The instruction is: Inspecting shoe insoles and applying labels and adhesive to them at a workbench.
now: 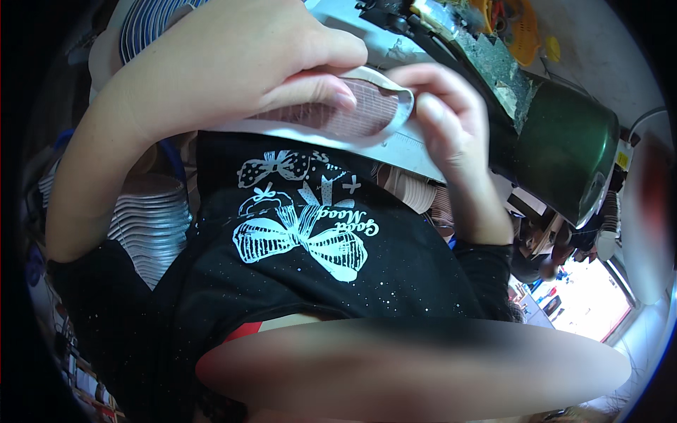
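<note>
A sole-shaped piece, apparently an insole (377, 109), has a brownish checked face and a pale band around its edge. It is tilted over a white work surface (405, 151) in front of my body. My left hand (261, 53) grips it from the left, thumb pressed on the checked face and fingers behind. At its rounded right end, my right hand (455, 116) pinches the pale edge between thumb and curled forefinger, slightly blurred. The side of the insole under my left hand is hidden.
A dark green machine body (564, 141), apparently a sewing machine, stands at right. Behind it is an orange basket (523, 39). Stacked pale, insole-like pieces (151, 222) lie at left, with more (405, 189) below the surface edge. A blue-striped stack (141, 32) sits far left.
</note>
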`<action>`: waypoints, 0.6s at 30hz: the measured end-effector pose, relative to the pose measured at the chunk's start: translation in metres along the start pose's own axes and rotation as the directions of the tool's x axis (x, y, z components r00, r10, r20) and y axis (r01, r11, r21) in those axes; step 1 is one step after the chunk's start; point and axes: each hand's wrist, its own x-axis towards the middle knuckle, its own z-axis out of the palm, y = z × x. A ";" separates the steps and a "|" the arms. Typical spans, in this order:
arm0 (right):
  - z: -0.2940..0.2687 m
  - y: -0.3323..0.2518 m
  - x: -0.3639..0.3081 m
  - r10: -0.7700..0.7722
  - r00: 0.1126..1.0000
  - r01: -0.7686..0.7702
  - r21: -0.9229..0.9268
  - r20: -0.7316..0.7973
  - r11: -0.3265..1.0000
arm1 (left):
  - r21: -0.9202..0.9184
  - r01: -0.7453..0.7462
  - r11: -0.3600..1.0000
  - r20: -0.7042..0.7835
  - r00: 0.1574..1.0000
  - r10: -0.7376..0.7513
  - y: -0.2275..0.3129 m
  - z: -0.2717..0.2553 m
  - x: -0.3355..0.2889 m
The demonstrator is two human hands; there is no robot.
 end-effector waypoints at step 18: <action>0.042 0.032 0.060 -0.186 0.924 0.341 0.497 -0.334 0.798 | -0.134 0.278 0.951 0.406 0.891 -0.203 -0.059 -0.064 0.135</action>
